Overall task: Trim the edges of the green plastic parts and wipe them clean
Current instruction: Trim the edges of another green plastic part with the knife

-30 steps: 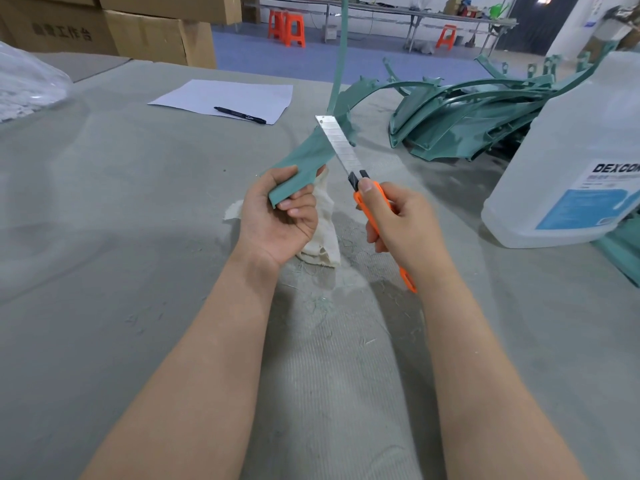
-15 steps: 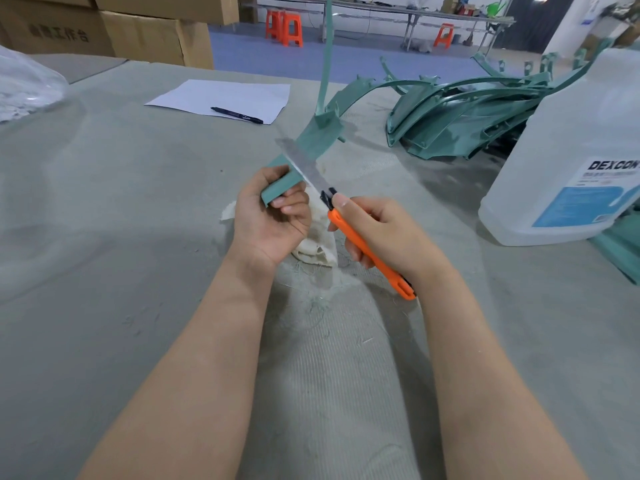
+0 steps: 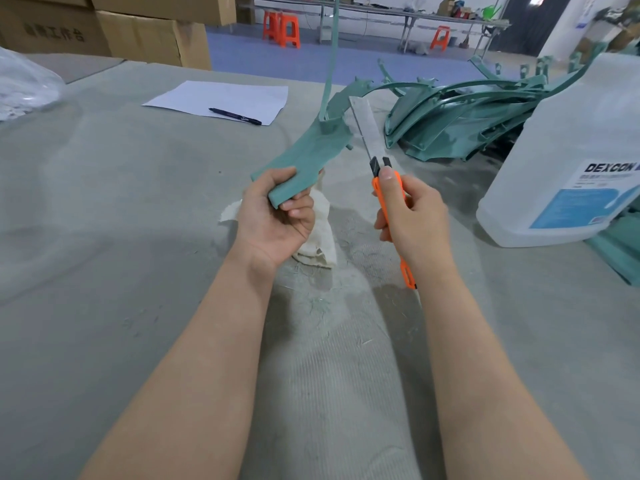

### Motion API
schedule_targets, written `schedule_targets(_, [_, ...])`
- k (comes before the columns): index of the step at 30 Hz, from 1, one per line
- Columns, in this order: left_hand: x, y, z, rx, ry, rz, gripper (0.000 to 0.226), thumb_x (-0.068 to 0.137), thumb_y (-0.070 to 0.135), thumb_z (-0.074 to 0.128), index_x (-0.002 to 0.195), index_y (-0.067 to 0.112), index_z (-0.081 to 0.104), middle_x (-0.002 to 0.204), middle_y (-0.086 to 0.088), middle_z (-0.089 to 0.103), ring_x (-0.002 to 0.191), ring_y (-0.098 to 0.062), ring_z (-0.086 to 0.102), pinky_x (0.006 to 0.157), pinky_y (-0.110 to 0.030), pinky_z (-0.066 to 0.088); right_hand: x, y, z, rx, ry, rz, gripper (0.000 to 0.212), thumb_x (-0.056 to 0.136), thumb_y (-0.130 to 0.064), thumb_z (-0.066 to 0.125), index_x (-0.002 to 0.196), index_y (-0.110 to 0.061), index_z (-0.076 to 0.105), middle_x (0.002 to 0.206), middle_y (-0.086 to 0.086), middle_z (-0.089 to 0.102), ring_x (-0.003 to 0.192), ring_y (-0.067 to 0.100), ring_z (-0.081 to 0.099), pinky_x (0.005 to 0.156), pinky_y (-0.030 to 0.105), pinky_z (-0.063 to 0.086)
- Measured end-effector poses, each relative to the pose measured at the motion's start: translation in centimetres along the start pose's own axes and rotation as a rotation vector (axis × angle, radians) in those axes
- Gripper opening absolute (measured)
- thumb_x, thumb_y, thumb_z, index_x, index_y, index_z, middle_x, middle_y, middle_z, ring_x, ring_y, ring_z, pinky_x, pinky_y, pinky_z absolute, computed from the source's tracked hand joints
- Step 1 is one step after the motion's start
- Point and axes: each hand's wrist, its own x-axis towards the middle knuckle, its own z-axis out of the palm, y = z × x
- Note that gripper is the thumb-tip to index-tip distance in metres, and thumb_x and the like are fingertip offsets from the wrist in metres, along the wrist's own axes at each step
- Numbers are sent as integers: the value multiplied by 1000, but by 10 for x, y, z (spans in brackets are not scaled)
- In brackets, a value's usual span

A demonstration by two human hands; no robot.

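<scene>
My left hand (image 3: 277, 220) grips the near end of a long green plastic part (image 3: 308, 150), which rises away from me and runs out of the top of the view. My right hand (image 3: 412, 216) holds an orange utility knife (image 3: 389, 206) with its long blade (image 3: 363, 128) extended upward, close to the part's right edge. A white cloth (image 3: 320, 233) lies crumpled on the table just under my left hand. A pile of more green plastic parts (image 3: 464, 116) sits at the back right.
A large translucent jug (image 3: 571, 161) labelled DEXCON stands at the right. A paper sheet (image 3: 221, 98) with a black pen (image 3: 235, 116) lies at the back. Cardboard boxes (image 3: 138, 32) and a plastic bag (image 3: 24, 84) are at the far left. Shavings litter the grey table cover (image 3: 104, 237).
The knife has swung from lying across the part near my left hand back up to the part's right edge, blade upright. My left hand has tilted the part slightly.
</scene>
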Motion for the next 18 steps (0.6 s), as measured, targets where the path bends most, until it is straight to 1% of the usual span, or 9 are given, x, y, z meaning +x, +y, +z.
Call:
schedule_targets(2, [-1,0,1,23,-1,-5,43,76,16,50,117,9,37,46,5,41,31,-2,34,34,-10,29,1,2,1,-48,37,-39,41,98,-45,49,86,-9,65,67,18,62,44,4,53,63,41,53])
schedule_targets(3, [-1,1,1,29,-2,-6,43,76,16,50,117,9,37,46,6,41,31,-2,34,34,-9,29,1,3,1,-66,48,-53,43,97,-46,49,87,-7,64,69,20,63,45,5,53,65,43,52])
schedule_targets(5, [-1,0,1,31,8,-6,43,76,16,50,116,10,37,46,6,41,31,-2,34,34,-10,30,2,4,1,-96,59,-73,45,96,-48,49,84,-6,62,68,18,63,50,14,55,64,44,51])
schedule_targets(7, [-1,-1,2,33,21,-5,43,75,16,51,116,10,37,45,6,39,31,-2,34,33,-10,30,2,4,2,-114,63,-81,46,95,-50,49,81,-7,59,67,16,63,60,28,59,64,44,50])
schedule_targets(9, [-1,-1,2,40,25,-4,44,74,16,52,116,9,37,45,6,38,30,-2,34,33,-10,30,1,4,2,-119,65,-79,49,94,-51,49,81,-5,58,70,20,62,68,36,59,67,49,52])
schedule_targets(12, [-1,-1,3,50,24,-7,45,74,16,52,116,8,38,45,6,38,30,-2,33,33,-10,29,1,2,2,-128,72,-74,50,95,-51,50,84,-4,58,74,23,62,72,39,59,69,54,52])
schedule_targets(18, [-2,-2,3,52,18,-9,45,74,16,51,116,8,38,44,6,39,29,-3,32,32,-10,29,-2,-2,2,-146,78,-62,47,95,-51,49,84,-7,60,74,21,63,72,38,60,70,53,52])
